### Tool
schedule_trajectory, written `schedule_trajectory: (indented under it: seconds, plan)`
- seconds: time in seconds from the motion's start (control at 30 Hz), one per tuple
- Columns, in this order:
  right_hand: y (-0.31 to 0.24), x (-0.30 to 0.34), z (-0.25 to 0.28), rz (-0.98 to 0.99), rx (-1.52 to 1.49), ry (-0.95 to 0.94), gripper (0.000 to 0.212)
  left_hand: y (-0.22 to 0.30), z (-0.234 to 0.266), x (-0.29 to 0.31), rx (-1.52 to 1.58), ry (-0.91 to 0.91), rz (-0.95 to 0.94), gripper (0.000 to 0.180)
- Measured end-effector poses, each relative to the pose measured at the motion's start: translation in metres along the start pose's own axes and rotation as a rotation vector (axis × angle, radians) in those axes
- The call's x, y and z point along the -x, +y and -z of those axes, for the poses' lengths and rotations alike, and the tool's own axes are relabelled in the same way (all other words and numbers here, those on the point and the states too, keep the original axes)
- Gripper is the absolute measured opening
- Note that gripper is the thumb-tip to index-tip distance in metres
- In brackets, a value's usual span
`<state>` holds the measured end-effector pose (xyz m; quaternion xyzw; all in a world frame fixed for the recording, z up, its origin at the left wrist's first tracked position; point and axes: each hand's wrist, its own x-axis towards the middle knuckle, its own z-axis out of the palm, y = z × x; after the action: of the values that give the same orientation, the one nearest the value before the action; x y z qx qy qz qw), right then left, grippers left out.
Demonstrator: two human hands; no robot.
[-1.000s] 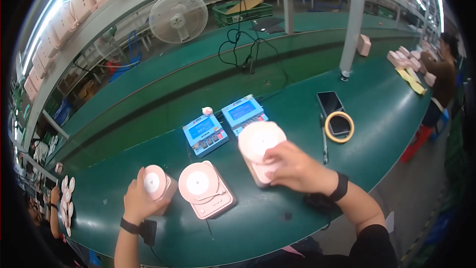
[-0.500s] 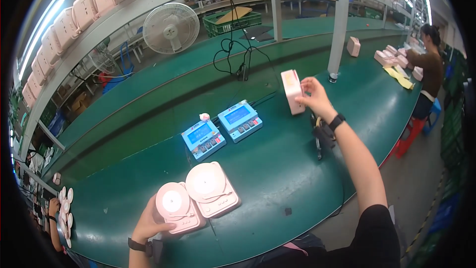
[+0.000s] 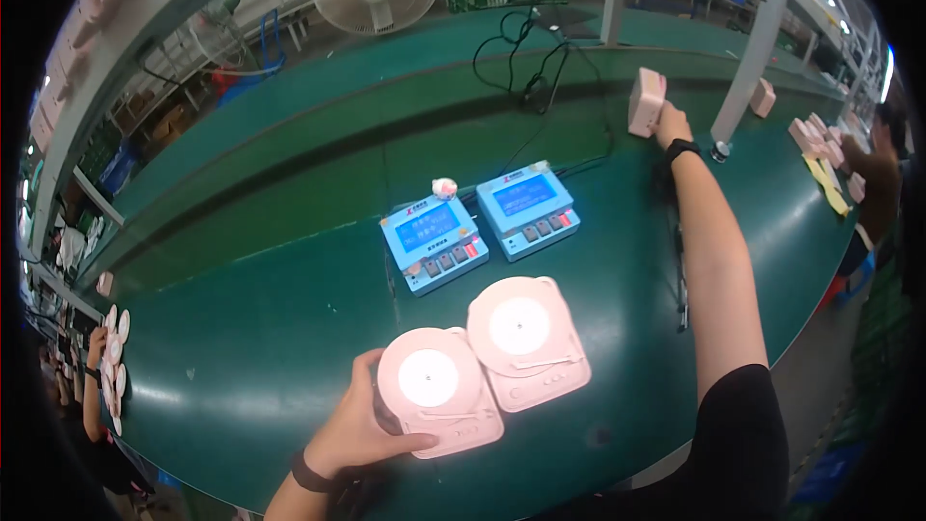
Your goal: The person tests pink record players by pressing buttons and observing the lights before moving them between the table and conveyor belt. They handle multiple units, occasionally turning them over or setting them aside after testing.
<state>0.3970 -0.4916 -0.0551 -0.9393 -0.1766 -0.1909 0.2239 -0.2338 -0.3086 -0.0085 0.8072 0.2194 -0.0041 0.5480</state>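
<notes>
Pink turntable [image 3: 427,376]: smooth plastic, round platter, white disc, thin arm; flat below the left blue box [image 3: 434,239].
Left hand [image 3: 365,429]: clamped on its left side, thumb along the front edge.
Second turntable [image 3: 528,342]: same rounded body, touching the first, lower right of that box.
Right hand [image 3: 672,125]: well apart from the left, fingers at an upright pink block [image 3: 646,101], upper right of that box; grip cannot be told.
Tabletop [image 3: 260,328]: glossy green, beneath that box.
</notes>
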Motion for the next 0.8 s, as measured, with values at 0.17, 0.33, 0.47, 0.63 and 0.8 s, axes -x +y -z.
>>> schedule_trajectory:
  seconds: [0.17, 0.33, 0.47, 0.63, 0.8]
  plan:
    - [-0.028, 0.015, 0.039, 0.067, 0.140, 0.089, 0.040, 0.004, -0.003, -0.003, 0.081, -0.001, 0.011, 0.109]
    - [-0.071, 0.095, 0.140, 0.410, -0.353, -0.152, 0.062, 0.004, -0.005, -0.012, 0.095, -0.034, 0.040, 0.108]
    - [-0.128, 0.208, 0.198, 0.468, -0.711, -0.719, 0.079, 0.001, -0.004, 0.000, 0.059, 0.026, 0.046, 0.108]
    - [-0.137, 0.301, 0.190, 0.796, -0.609, -0.791, 0.109, -0.004, -0.007, -0.005, 0.043, 0.016, -0.032, 0.112]
    - [-0.139, 0.310, 0.157, 0.847, -0.614, -0.739, 0.124, -0.010, -0.008, -0.006, -0.027, 0.054, -0.142, 0.119]
